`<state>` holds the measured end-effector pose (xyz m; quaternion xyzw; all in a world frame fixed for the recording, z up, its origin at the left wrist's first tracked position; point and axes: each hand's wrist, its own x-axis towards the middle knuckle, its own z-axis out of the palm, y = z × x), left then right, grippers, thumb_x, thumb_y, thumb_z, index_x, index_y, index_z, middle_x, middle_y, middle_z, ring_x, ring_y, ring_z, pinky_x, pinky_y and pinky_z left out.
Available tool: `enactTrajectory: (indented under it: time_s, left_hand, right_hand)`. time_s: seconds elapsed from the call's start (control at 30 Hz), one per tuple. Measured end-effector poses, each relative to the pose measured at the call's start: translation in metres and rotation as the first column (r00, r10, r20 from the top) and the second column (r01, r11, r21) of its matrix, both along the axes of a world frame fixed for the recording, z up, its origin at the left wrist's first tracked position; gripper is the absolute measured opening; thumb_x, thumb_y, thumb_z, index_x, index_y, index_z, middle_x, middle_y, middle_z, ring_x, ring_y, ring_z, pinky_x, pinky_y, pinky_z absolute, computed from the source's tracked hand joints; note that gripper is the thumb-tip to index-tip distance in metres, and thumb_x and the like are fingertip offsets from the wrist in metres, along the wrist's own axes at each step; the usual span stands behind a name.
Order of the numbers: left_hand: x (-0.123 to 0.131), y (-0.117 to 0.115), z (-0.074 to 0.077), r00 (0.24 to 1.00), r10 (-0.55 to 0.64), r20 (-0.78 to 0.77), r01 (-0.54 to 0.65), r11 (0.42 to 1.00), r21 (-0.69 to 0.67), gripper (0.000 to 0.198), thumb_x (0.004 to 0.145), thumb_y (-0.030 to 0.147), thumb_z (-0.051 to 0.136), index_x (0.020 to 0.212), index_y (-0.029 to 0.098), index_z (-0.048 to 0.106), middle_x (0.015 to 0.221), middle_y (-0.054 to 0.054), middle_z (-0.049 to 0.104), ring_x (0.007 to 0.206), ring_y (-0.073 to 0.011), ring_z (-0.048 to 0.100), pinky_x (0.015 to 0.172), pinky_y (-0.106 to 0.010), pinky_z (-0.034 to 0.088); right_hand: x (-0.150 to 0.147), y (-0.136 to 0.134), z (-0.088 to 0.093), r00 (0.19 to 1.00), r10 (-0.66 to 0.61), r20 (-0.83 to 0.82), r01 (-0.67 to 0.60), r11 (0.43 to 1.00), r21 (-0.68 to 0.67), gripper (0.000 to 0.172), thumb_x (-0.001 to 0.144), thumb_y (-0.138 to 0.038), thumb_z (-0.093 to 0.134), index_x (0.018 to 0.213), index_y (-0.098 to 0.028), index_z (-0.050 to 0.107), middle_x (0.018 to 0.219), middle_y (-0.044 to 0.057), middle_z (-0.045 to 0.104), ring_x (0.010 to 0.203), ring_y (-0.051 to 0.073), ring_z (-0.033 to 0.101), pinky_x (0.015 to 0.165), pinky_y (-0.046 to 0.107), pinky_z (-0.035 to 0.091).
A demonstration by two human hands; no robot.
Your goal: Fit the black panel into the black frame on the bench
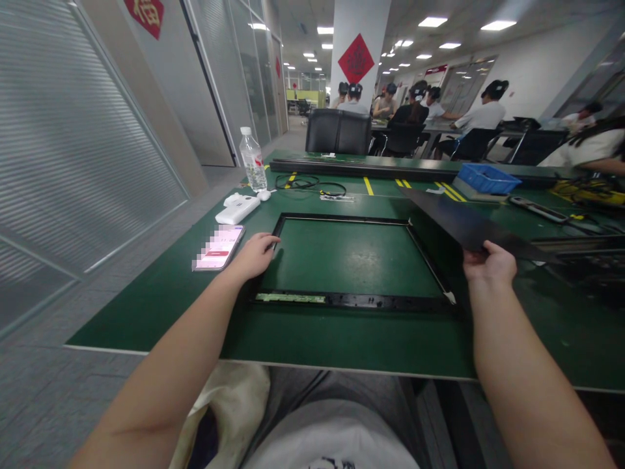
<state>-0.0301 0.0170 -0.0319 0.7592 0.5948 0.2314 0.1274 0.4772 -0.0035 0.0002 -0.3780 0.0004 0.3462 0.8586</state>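
Observation:
A black rectangular frame (366, 301) lies flat on the green table (146, 306), with a green strip (290, 298) along the left part of its near side. My left hand (258, 253) is at the frame's left side, its fingers closed over that edge. To the right, my right hand (489, 264) grips a thin dark panel (463, 218) by its near edge. The panel is tilted and raised above the table, to the right of the frame. Part of the frame's left side is hidden behind my left hand.
Left of the frame lie a phone (219, 247) and a white power bank (237, 210). Behind them stands a water bottle (252, 159). Black cables (307, 184) lie further back. A blue tray (488, 178) sits at the back right. Several people sit at tables beyond.

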Motion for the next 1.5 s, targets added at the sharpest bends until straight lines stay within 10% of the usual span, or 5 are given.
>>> enactTrajectory:
  time_s: [0.33, 0.67, 0.93, 1.5]
  left_hand:
    - [0.006, -0.003, 0.009, 0.958, 0.135, 0.252, -0.142, 0.990, 0.008, 0.043, 0.085, 0.029, 0.056, 0.122, 0.017, 0.074, 0.129, -0.013, 0.071, 0.123, -0.0322, 0.064, 0.115, -0.047, 0.045]
    - [0.013, -0.005, 0.022, 0.420, 0.249, 0.873, -0.126, 0.968, -0.216, 0.041, 0.085, 0.046, 0.061, 0.113, 0.017, 0.068, 0.118, -0.015, 0.076, 0.109, -0.0261, 0.073, 0.102, -0.042, 0.055]
    - [0.005, -0.009, 0.032, 0.315, 0.342, 0.886, 0.038, 0.928, -0.371, 0.048, 0.087, 0.045, 0.055, 0.117, 0.010, 0.068, 0.095, -0.015, 0.075, 0.083, -0.0282, 0.074, 0.075, -0.042, 0.062]
    - [0.013, -0.029, 0.064, 0.047, 0.437, 0.898, -0.009, 0.900, -0.437, 0.045, 0.077, 0.015, 0.061, 0.120, 0.006, 0.071, 0.078, -0.010, 0.079, 0.077, -0.0331, 0.078, 0.074, -0.046, 0.066]
  right_hand:
    - [-0.027, -0.013, 0.018, 0.985, 0.141, 0.098, -0.156, 0.973, 0.170, 0.036, 0.072, 0.000, 0.049, 0.102, -0.009, 0.067, 0.090, 0.006, 0.073, 0.071, 0.015, 0.068, 0.061, 0.024, 0.062]
    - [-0.040, -0.023, 0.019, 0.911, 0.379, 0.164, -0.394, 0.917, 0.068, 0.038, 0.065, -0.009, 0.056, 0.101, -0.012, 0.070, 0.083, 0.006, 0.074, 0.072, 0.021, 0.072, 0.064, 0.033, 0.063]
    - [-0.050, -0.028, 0.019, 0.838, 0.497, 0.226, -0.499, 0.865, -0.055, 0.028, 0.063, -0.011, 0.057, 0.089, -0.016, 0.068, 0.072, 0.006, 0.072, 0.081, 0.029, 0.074, 0.083, 0.050, 0.063]
    - [-0.042, -0.025, 0.001, 0.313, 0.893, 0.322, -0.692, 0.447, -0.567, 0.035, 0.064, -0.014, 0.077, 0.098, -0.019, 0.075, 0.094, 0.009, 0.080, 0.086, 0.028, 0.078, 0.078, 0.040, 0.064]
